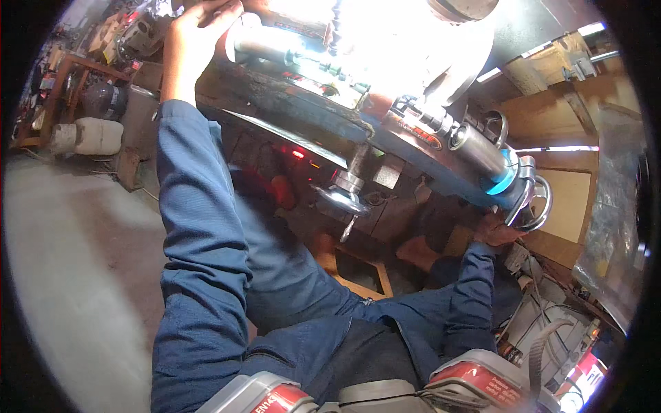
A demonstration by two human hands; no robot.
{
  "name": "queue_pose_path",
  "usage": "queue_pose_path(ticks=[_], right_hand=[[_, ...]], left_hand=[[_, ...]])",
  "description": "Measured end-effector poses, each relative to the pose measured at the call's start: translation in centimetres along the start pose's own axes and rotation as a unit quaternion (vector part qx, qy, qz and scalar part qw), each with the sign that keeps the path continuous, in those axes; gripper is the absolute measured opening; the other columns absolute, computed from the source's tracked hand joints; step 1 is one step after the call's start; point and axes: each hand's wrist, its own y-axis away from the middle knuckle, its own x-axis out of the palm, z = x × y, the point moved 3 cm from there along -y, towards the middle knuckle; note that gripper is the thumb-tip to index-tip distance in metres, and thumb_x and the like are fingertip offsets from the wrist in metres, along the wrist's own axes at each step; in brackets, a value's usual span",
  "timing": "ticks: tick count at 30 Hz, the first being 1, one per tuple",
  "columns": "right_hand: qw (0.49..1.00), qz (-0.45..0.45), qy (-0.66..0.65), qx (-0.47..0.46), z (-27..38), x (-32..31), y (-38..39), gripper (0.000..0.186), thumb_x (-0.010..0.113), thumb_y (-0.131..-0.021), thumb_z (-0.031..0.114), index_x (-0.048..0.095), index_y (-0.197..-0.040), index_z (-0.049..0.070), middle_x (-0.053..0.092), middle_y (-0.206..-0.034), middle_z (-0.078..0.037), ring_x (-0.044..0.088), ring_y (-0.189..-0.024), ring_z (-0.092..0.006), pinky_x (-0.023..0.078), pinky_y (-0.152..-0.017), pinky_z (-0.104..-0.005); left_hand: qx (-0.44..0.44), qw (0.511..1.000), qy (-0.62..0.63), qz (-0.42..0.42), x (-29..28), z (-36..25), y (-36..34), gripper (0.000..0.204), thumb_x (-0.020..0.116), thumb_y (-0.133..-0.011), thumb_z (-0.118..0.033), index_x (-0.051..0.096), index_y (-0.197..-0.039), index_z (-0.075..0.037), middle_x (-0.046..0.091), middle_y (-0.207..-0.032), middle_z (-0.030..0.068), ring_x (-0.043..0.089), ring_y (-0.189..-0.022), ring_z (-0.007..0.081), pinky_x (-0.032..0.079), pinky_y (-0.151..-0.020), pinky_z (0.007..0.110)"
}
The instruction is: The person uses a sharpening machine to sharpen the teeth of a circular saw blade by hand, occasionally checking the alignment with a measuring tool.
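A long blue-grey lathe-like bench machine (296, 110) runs across the upper view. At its left end my left hand (193, 45) reaches up, fingers curled at the rim of a pale round wheel (239, 38); glare and the top edge hide part of the grip. At the right end my right hand (497, 229) is closed around the lower rim of a shiny metal handwheel (540, 206). Next to that wheel lies a grey cylindrical housing (478, 150) with a light-blue ring. Below the bed, a smaller metal handwheel (342, 196) with a thin handle sticks out toward me.
Strong white light washes out the top middle. A wooden frame (365, 275) stands on the floor between my legs. Left are a pale jug (88, 136) and a cluttered rack (76, 76). Wooden boards (551, 124), a plastic sheet (606, 206) and loose cables (544, 316) are on the right.
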Motion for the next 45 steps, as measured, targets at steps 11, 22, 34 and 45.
queue_pose_path(ticks=[11,22,34,45], right_hand=[[0.983,0.063,0.17,-0.039,12.6,-2.2,-7.1,0.062,0.033,-0.1,0.049,0.048,-0.131,-0.002,0.055,-0.126,-0.026,0.056,-0.113,-0.0423,0.045,-0.092,-0.047],[0.958,0.193,0.21,-0.019,12.4,-2.2,-10.9,0.04,0.045,-0.098,0.038,0.06,-0.126,0.012,0.067,-0.111,-0.016,0.066,-0.095,-0.0334,0.051,-0.077,-0.0416],[0.978,0.067,0.181,-0.08,12.8,-2.0,-8.3,0.049,0.042,-0.099,0.043,0.059,-0.125,0.005,0.066,-0.112,-0.019,0.066,-0.099,-0.0328,0.051,-0.081,-0.041],[0.944,0.262,0.199,-0.028,12.4,-2.1,-12.0,0.042,0.048,-0.097,0.032,0.058,-0.125,0.001,0.066,-0.113,-0.015,0.063,-0.101,-0.028,0.047,-0.089,-0.0351]], left_hand=[[0.002,0.999,-0.033,0.008,-0.3,0.1,0.0,0.035,0.074,-0.084,-0.026,0.07,-0.108,-0.002,0.071,-0.1,0.0069,0.064,-0.093,0.0127,0.048,-0.085,0.027],[-0.046,0.999,-0.015,-0.014,-0.4,-2.6,0.3,0.026,0.072,-0.084,-0.018,0.069,-0.097,0.005,0.072,-0.088,0.0113,0.066,-0.08,0.0144,0.051,-0.073,0.028],[-0.065,0.997,0.036,-0.016,-1.2,-2.2,0.4,0.026,0.072,-0.084,-0.017,0.069,-0.098,0.004,0.072,-0.087,0.0115,0.066,-0.082,0.0138,0.051,-0.073,0.028],[-0.037,0.999,-0.005,-0.019,-1.0,-1.8,0.3,0.029,0.075,-0.08,-0.021,0.07,-0.096,0.002,0.072,-0.086,0.0159,0.068,-0.079,0.0167,0.051,-0.07,0.03]])
